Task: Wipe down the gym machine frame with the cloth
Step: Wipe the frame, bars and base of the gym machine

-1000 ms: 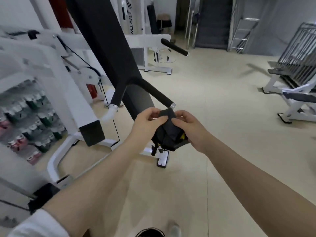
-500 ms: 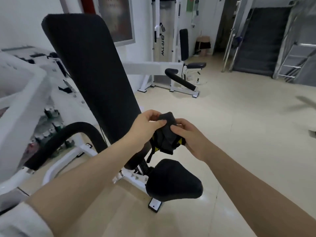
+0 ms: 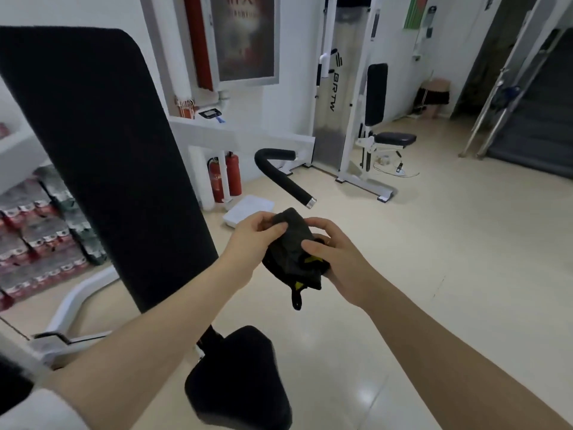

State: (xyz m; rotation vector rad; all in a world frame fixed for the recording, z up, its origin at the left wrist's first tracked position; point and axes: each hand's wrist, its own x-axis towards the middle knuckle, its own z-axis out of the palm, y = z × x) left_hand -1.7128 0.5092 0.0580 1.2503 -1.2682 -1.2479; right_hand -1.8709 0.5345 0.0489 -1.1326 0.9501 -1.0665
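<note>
Head view. Compared with half a second ago, the camera has tilted up and swung slightly: the black back pad now fills more of the left of the frame, and the black seat pad has dropped to the bottom centre. Two red fire extinguishers by the wall have come into sight. The hands sit at frame centre as before.

The dark cloth, bunched with yellow patches showing, is held in mid-air between both hands, right of the back pad and above the seat. Left hand pinches its upper left edge, thumb and fingers curled on the fabric. Right hand grips the right side, thumb pressed on top.

The white machine frame shows only at lower left, largely hidden behind the back pad and left forearm. Stacked items at far left are blurred, unidentifiable. The wall poster text is unreadable.
</note>
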